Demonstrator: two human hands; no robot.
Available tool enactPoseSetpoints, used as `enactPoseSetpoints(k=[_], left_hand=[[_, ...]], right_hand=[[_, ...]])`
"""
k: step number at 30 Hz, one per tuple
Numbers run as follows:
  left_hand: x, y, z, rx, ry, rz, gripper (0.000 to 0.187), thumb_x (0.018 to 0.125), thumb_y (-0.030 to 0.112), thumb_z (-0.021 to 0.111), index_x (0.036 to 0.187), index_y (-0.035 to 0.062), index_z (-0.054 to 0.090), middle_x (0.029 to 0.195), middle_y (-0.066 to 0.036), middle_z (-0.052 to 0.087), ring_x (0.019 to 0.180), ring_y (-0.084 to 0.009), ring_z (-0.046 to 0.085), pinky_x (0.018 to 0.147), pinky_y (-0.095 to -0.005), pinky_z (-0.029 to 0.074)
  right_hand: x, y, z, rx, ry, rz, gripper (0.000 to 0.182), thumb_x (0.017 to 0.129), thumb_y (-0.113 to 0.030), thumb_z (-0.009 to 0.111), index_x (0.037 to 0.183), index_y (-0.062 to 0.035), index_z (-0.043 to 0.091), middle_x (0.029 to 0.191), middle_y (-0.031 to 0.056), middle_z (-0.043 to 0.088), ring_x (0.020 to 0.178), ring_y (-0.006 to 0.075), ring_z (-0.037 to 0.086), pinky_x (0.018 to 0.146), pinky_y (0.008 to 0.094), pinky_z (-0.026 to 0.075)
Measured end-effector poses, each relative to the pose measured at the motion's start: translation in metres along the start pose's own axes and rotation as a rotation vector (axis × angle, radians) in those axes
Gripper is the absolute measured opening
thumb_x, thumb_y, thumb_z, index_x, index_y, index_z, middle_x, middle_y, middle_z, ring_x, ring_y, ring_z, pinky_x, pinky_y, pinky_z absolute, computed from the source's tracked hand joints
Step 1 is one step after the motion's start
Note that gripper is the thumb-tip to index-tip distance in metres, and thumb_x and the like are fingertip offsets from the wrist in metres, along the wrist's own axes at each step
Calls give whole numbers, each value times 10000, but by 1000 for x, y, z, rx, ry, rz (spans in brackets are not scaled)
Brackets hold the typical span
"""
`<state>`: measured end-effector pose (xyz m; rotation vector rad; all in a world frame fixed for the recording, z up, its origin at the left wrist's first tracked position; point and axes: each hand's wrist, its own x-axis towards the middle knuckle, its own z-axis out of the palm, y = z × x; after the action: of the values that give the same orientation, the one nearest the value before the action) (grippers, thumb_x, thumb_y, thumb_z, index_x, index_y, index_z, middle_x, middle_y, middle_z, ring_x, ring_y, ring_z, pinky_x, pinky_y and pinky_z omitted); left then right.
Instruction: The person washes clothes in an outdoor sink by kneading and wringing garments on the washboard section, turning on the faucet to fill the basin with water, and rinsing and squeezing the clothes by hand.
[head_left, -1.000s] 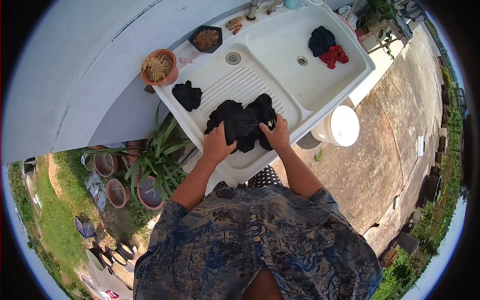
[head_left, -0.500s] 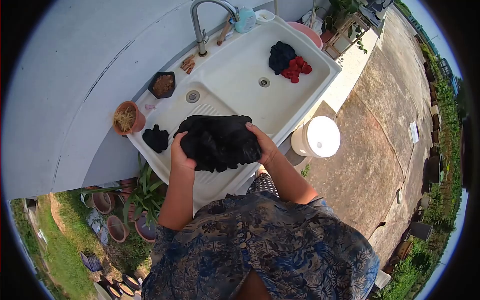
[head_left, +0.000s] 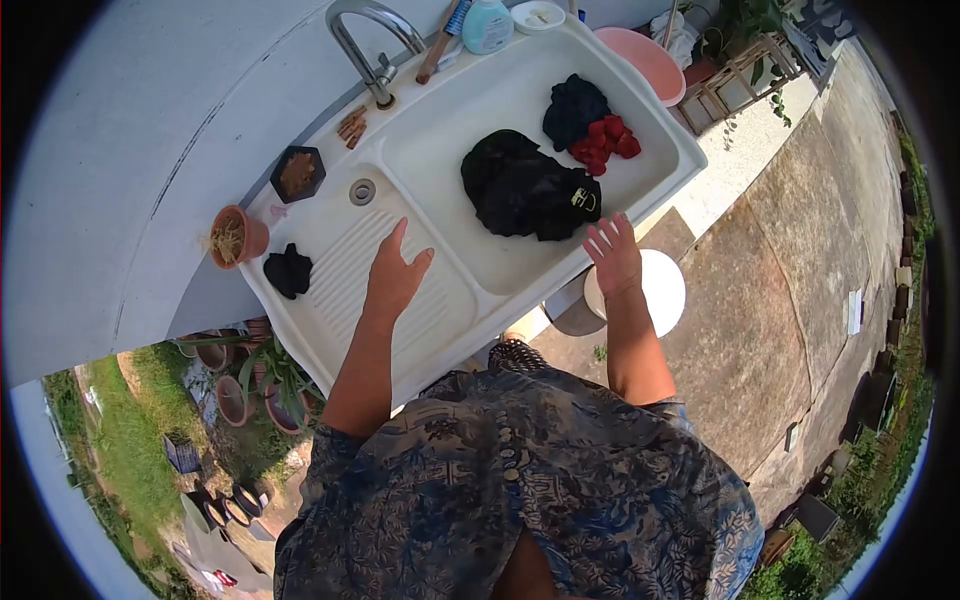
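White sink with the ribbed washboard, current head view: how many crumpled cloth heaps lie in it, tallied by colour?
Black: 2, the large black cloth heap and the small black cloth heap
Navy: 1, the dark navy cloth heap
Red: 1, the bright red cloth heap
Total: 4

The bunched folds of the black garment (head_left: 515,185) hide its shape, and its pale mark (head_left: 585,198) is too small to read. Whether the right hand (head_left: 615,262) touches it cannot be told. That hand and forearm cover part of the white bucket (head_left: 662,288). The top edge crops the blue bottle (head_left: 488,28) and brush (head_left: 438,47); the shirt (head_left: 430,470) hides most of the dotted trousers (head_left: 517,355).
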<state>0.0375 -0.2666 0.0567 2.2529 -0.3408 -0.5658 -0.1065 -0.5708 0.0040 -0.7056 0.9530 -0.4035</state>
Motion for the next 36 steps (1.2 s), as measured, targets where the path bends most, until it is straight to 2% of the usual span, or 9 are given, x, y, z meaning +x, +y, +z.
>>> enactPoseSetpoints(k=[5, 9, 22, 27, 29, 30, 32, 34, 36], left_hand=[[-32, -76, 29, 468, -106, -425, 880, 762, 421, 681, 1444, 119, 212, 1480, -177, 202, 1322, -444, 247, 1028, -565, 290], [-46, -130, 53, 545, -173, -449, 937, 744, 450, 695, 1459, 154, 168, 1519, -146, 49, 1353, -474, 118, 980, -626, 320], [-45, -129, 54, 634, -209, -440, 986, 719, 499, 705, 1464, 148, 162, 1530, -141, -17, 1355, -501, 67, 909, -602, 414], [-58, -116, 54, 638, -232, -481, 990, 701, 451, 741, 1459, 153, 178, 1532, -131, -15, 1358, -489, 84, 933, -592, 406], [-52, -115, 52, 595, -162, -466, 990, 687, 383, 768, 1455, 152, 188, 1533, -118, -16, 1361, -478, 89, 941, -593, 403], [-49, -112, 49, 594, -175, -476, 990, 687, 383, 768, 1455, 152, 188, 1533, -118, -16, 1361, -478, 89, 941, -593, 403], [-49, -109, 49, 573, -167, -493, 991, 675, 323, 785, 1453, 157, 195, 1532, -112, -11, 1363, -469, 93, 937, -595, 405], [-55, -115, 52, 565, -160, -470, 991, 672, 314, 788, 1453, 158, 197, 1531, -115, -6, 1363, -469, 94, 946, -591, 399], [-54, -117, 49, 558, -132, -428, 991, 669, 305, 790, 1452, 160, 199, 1530, -118, -2, 1363, -469, 94, 955, -586, 394]], right_hand=[[-10, 28, -34, -80, 0, 278, 465, 896, -342, 519, 1206, 4, 486, 1033, 142, 570, 866, 240, 576, 784, 359, 496], [-11, 39, -17, -101, -11, 285, 376, 869, -305, 556, 1115, -21, 552, 896, 103, 599, 753, 208, 581, 712, 334, 507], [77, -50, 247, -440, -616, 104, 385, 904, -290, 517, 1214, -61, 524, 1026, 81, 578, 905, 194, 569, 795, 344, 498], [180, 2, 251, -811, -599, 27, 442, 883, -312, 526, 1252, -69, 500, 1144, 112, 561, 981, 255, 569, 853, 393, 478], [237, 35, 227, -1731, -699, -492, 452, 857, -363, 551, 1224, -99, 532, 1214, 129, 550, 1070, 326, 543, 881, 447, 460], [236, 39, 218, -1736, -704, -474, 452, 857, -363, 551, 1224, -99, 532, 1214, 129, 550, 1070, 326, 543, 881, 447, 460], [226, 55, 182, -2015, -547, -965, 502, 833, -410, 552, 1240, -119, 520, 1267, 141, 530, 1180, 357, 476, 917, 476, 434], [226, 66, 152, -2093, -585, -921, 540, 831, -433, 548, 1260, -110, 497, 1250, 139, 542, 1224, 342, 434, 918, 473, 437], [222, 79, 133, -2109, -729, -367, 538, 830, -442, 539, 1222, -73, 530, 1176, 176, 580, 1178, 345, 484, 917, 469, 436]])
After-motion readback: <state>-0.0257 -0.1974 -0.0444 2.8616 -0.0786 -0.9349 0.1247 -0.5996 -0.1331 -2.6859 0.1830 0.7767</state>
